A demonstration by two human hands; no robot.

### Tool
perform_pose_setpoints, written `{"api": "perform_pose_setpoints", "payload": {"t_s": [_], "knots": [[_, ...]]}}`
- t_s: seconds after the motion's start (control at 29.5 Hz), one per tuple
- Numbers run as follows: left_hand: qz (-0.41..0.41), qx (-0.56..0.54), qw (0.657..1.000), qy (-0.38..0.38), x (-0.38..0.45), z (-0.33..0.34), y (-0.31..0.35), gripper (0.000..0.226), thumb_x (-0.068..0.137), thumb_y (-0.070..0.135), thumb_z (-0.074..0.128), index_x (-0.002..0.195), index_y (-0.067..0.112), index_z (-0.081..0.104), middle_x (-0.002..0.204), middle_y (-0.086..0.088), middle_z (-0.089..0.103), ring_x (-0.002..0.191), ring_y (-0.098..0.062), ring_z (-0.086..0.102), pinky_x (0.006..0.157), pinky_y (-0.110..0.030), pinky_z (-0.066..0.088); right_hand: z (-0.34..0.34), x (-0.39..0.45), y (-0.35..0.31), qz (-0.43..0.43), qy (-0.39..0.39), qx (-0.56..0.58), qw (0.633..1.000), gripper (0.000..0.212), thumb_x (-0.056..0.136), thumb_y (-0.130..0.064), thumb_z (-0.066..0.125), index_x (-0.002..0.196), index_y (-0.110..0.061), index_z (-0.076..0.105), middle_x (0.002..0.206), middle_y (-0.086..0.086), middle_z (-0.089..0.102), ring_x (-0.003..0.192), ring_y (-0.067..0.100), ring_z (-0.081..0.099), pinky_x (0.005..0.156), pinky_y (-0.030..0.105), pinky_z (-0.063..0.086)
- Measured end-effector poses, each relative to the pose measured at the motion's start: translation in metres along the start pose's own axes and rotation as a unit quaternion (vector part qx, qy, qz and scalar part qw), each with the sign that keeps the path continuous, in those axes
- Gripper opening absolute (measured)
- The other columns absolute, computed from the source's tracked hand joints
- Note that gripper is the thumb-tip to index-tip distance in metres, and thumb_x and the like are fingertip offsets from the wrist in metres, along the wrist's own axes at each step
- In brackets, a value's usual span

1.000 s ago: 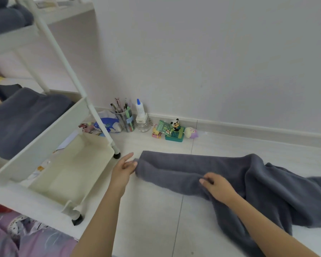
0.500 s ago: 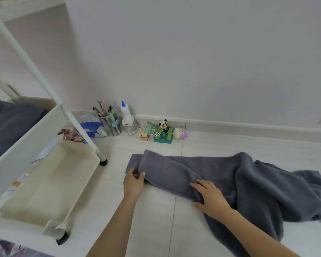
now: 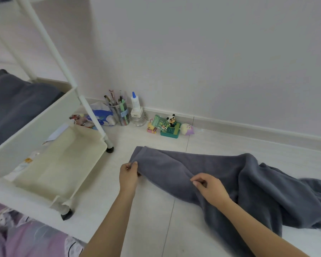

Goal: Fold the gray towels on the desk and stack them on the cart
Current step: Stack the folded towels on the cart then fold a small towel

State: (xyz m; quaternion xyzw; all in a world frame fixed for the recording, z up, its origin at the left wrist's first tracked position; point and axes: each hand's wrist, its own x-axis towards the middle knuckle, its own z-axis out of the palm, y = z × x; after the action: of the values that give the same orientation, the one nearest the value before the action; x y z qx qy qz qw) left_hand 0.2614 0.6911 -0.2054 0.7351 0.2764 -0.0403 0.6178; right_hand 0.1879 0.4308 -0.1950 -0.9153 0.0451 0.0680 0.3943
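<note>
- Your left hand pinches the left end of the gray towel.
- Your right hand pinches the towel's near edge, fingers curled.
- The towel lies on the white desk, bunched up at the right.
- The cart stands to the left, with folded towels on its shelf.

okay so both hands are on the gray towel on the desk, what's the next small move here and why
Probably draw the pinched edge taut and flatten the towel. The left hand pinches the gray towel at its left corner, and the right hand pinches the near edge further along. The right end still lies bunched in wrinkles, so it looks too rumpled to fold neatly yet.
</note>
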Motion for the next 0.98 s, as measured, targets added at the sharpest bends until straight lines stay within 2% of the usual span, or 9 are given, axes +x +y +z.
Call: {"api": "perform_pose_setpoints", "payload": {"t_s": [0.2, 0.37, 0.41, 0.48, 0.58, 0.68, 0.78, 0.88, 0.98], "knots": [[0.007, -0.033, 0.987, 0.159, -0.043, -0.049, -0.002, 0.016, 0.095, 0.016, 0.049, 0.108, 0.007, 0.045, 0.092, -0.003, 0.053, 0.082, -0.019, 0.051, 0.071, -0.028, 0.039, 0.009, 0.001, -0.032, -0.008, -0.294, 0.022, 0.955, 0.006, 0.088, -0.024, 0.064, 0.093, -0.024, 0.068, 0.092, -0.015, 0.067, 0.086, -0.004, 0.060, 0.075, 0.008, 0.044], [-0.041, -0.021, 0.971, 0.236, -0.080, -0.091, -0.039, 0.027, 0.095, 0.015, 0.047, 0.120, 0.003, 0.045, 0.100, -0.007, 0.057, 0.082, -0.018, 0.051, 0.069, -0.028, 0.037, 0.035, -0.008, -0.052, 0.019, -0.449, 0.010, 0.893, 0.010, 0.091, -0.018, 0.060, 0.100, -0.016, 0.063, 0.077, -0.002, 0.064, 0.065, 0.006, 0.058, 0.060, 0.015, 0.045], [-0.050, -0.009, 0.967, 0.248, -0.090, -0.097, -0.046, 0.026, 0.095, 0.014, 0.047, 0.119, 0.004, 0.045, 0.097, -0.006, 0.056, 0.078, -0.017, 0.051, 0.070, -0.028, 0.037, 0.044, -0.010, -0.053, 0.024, -0.441, 0.025, 0.897, 0.007, 0.092, -0.015, 0.058, 0.098, -0.017, 0.062, 0.077, 0.000, 0.064, 0.066, 0.009, 0.060, 0.061, 0.016, 0.047], [-0.057, 0.025, 0.966, 0.250, -0.100, -0.101, -0.054, 0.027, 0.093, 0.011, 0.047, 0.119, 0.005, 0.043, 0.091, -0.002, 0.055, 0.079, -0.018, 0.054, 0.069, -0.028, 0.039, 0.057, -0.005, -0.048, -0.025, -0.326, -0.011, 0.945, 0.008, 0.091, -0.016, 0.058, 0.095, -0.021, 0.062, 0.083, -0.002, 0.062, 0.080, 0.014, 0.063, 0.073, 0.016, 0.048], [-0.060, 0.135, 0.964, 0.220, -0.108, -0.098, -0.069, 0.054, 0.088, 0.011, 0.052, 0.139, 0.006, 0.035, 0.128, -0.017, 0.049, 0.115, -0.032, 0.048, 0.098, -0.038, 0.037, 0.070, 0.005, -0.038, -0.132, -0.180, -0.159, 0.962, 0.030, 0.095, -0.025, 0.052, 0.124, -0.019, 0.056, 0.122, 0.002, 0.054, 0.119, 0.022, 0.047, 0.104, 0.028, 0.035], [-0.060, 0.308, 0.934, 0.173, -0.108, -0.088, -0.078, 0.064, 0.089, 0.027, 0.055, 0.147, 0.018, 0.029, 0.154, -0.016, 0.018, 0.141, -0.029, 0.018, 0.114, -0.039, 0.005, 0.078, 0.017, -0.037, -0.121, -0.197, -0.190, 0.954, 0.048, 0.101, -0.034, 0.034, 0.146, -0.019, 0.030, 0.153, 0.001, 0.028, 0.141, 0.021, 0.023, 0.115, 0.032, 0.017], [0.002, 0.449, 0.885, 0.127, -0.107, -0.076, -0.084, 0.060, 0.092, 0.042, 0.047, 0.146, 0.024, 0.030, 0.159, -0.009, -0.011, 0.146, -0.028, -0.009, 0.113, -0.050, -0.012, 0.080, 0.031, -0.032, -0.083, -0.223, -0.264, 0.935, 0.053, 0.102, -0.042, 0.017, 0.151, -0.026, 0.008, 0.159, -0.006, 0.004, 0.146, 0.017, 0.000, 0.118, 0.039, 0.000], [0.046, 0.554, 0.826, 0.090, -0.097, -0.068, -0.092, 0.066, 0.094, 0.047, 0.037, 0.149, 0.011, 0.024, 0.157, -0.013, -0.020, 0.142, -0.027, -0.026, 0.099, -0.051, -0.034, 0.083, 0.052, -0.035, -0.041, -0.222, -0.297, 0.928, 0.054, 0.101, -0.045, 0.010, 0.151, -0.029, -0.001, 0.159, -0.008, -0.007, 0.146, 0.019, -0.009, 0.117, 0.044, -0.006], [0.071, 0.596, 0.795, 0.092, -0.085, -0.062, -0.088, 0.074, 0.095, 0.046, 0.028, 0.148, -0.004, 0.015, 0.156, -0.020, -0.016, 0.139, -0.027, -0.030, 0.096, -0.047, -0.040, 0.088, 0.070, -0.047, -0.020, -0.228, -0.302, 0.926, 0.056, 0.100, -0.047, 0.009, 0.151, -0.028, -0.005, 0.159, -0.006, -0.011, 0.146, 0.021, -0.013, 0.116, 0.047, -0.008]]}}
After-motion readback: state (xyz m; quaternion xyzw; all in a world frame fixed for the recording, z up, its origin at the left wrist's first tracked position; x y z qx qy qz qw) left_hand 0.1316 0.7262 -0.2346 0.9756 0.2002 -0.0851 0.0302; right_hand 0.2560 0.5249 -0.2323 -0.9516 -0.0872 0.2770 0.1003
